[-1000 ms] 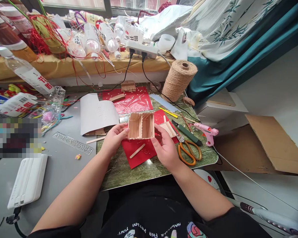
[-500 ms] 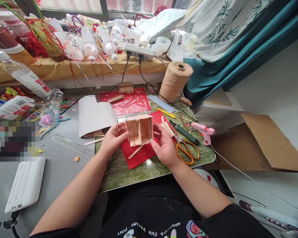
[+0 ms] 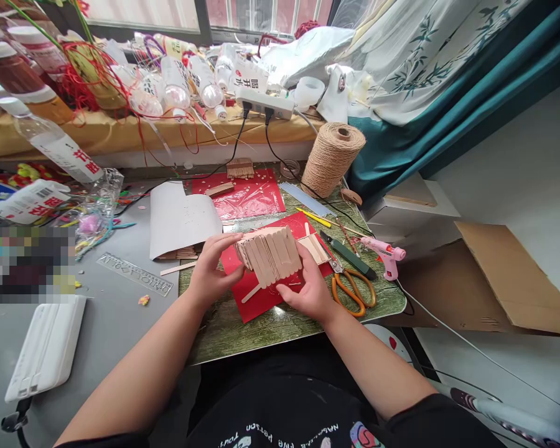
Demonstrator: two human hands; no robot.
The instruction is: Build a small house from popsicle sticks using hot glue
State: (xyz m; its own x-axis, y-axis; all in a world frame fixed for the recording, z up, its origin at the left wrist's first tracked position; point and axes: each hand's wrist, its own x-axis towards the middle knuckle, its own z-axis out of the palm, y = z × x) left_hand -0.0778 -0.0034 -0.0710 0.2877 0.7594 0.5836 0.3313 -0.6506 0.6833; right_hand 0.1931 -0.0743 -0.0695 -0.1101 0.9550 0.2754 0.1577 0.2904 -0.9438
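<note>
Between my two hands is a small box made of popsicle sticks (image 3: 271, 254), tilted so that a wall of side-by-side sticks faces me; its hollow inside is hidden. My left hand (image 3: 215, 269) grips its left end, thumb below and fingers along the top. On the right end, my right hand (image 3: 308, 287) holds it with the thumb low at the front edge and the other fingers mostly behind. Underneath lies a red sheet (image 3: 247, 305) with a loose popsicle stick (image 3: 251, 293) on it. More sticks (image 3: 313, 249) lie just beyond my right hand.
Right of my hands are orange-handled scissors (image 3: 354, 292), a green utility knife (image 3: 352, 256) and a pink glue gun (image 3: 386, 254). A twine spool (image 3: 332, 160) stands behind. Leftward are a folded grey sheet (image 3: 184, 218), a clear ruler (image 3: 135, 272) and a white power bank (image 3: 46, 348).
The box has been turned over in my hands: its open, divided inside faced me before, and now a closed outer wall does. My left hand's fingers have shifted on top.
</note>
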